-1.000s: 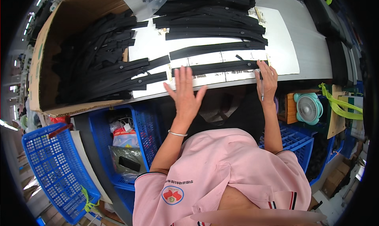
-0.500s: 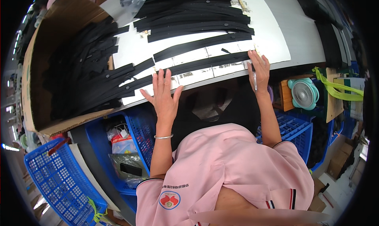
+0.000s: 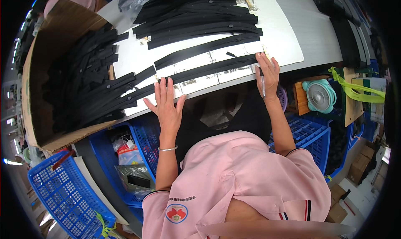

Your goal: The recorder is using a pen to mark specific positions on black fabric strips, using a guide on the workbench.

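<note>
A long black fabric strip (image 3: 213, 69) lies along the front of a white marked board (image 3: 288, 42). My left hand (image 3: 168, 107) rests on the strip's left part, fingers spread and flat, holding nothing. Near the strip's right end, my right hand (image 3: 268, 74) touches it with outstretched fingertips. A slim silver pen (image 3: 262, 83) is tucked at the thumb side of that hand, its end sticking out past the table edge. Just behind lies a second black strip (image 3: 204, 51), and a small black scrap (image 3: 230, 54) sits between the two.
More black strips (image 3: 196, 19) are layered farther back, beside clear plastic (image 3: 138, 3). At left, a cardboard box (image 3: 33, 84) holds a heap of black strips. Blue baskets (image 3: 67, 189) stand below the table, and a small teal fan (image 3: 319, 96) is at right.
The whole view has shifted slightly, so things appear a little farther left. Both hands stay at the same places on the strip, and the pen is still in my right hand.
</note>
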The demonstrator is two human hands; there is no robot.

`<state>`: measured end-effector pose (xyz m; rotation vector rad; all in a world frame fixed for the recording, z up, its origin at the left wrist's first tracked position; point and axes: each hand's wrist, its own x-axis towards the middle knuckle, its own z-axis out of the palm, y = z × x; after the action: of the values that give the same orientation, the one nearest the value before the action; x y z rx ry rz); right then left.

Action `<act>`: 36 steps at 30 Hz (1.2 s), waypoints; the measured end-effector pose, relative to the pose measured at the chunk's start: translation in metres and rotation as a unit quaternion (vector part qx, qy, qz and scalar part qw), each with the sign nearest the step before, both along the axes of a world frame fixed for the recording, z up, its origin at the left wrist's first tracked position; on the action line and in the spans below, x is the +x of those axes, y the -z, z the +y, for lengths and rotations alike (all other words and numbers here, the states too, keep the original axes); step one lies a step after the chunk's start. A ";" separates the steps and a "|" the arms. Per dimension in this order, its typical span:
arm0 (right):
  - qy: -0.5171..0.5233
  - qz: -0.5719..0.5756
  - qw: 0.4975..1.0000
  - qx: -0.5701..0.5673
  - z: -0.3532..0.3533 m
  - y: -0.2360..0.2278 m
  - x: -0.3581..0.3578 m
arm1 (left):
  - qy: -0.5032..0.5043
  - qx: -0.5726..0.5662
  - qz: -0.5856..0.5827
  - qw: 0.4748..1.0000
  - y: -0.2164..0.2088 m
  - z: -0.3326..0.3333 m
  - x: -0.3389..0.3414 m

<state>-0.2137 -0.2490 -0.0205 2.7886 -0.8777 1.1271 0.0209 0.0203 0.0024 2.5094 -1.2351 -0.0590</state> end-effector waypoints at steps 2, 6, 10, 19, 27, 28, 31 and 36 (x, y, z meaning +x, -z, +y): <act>-0.002 -0.006 1.000 0.007 0.000 0.000 0.000 | 0.003 0.000 0.005 1.000 -0.002 -0.002 -0.002; 0.006 -0.007 1.000 0.011 0.001 0.001 -0.002 | -0.025 -0.091 0.003 0.996 -0.012 -0.025 -0.018; 0.007 -0.018 1.000 0.011 0.000 -0.001 -0.001 | 0.103 -0.199 0.042 0.974 -0.033 -0.075 -0.049; 0.015 -0.015 1.000 0.018 0.002 -0.002 0.000 | 0.198 -0.283 0.073 0.936 -0.015 -0.176 -0.086; -0.002 -0.046 0.997 0.068 0.000 -0.015 0.000 | 0.177 -0.267 0.075 0.945 -0.002 -0.190 -0.089; -0.016 -0.073 0.994 0.081 -0.002 -0.021 0.002 | 0.171 -0.264 0.061 0.947 -0.002 -0.190 -0.088; -0.058 -0.106 0.984 0.127 -0.020 -0.045 0.001 | 0.170 -0.261 0.069 0.948 -0.006 -0.192 -0.089; -0.081 -0.201 0.863 0.456 -0.034 -0.038 0.021 | 0.172 -0.265 0.055 0.947 -0.004 -0.194 -0.089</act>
<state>-0.1927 -0.2831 0.0173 3.4347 -1.5948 1.7259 -0.0677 -0.1738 0.0065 1.7981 -1.4059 0.0437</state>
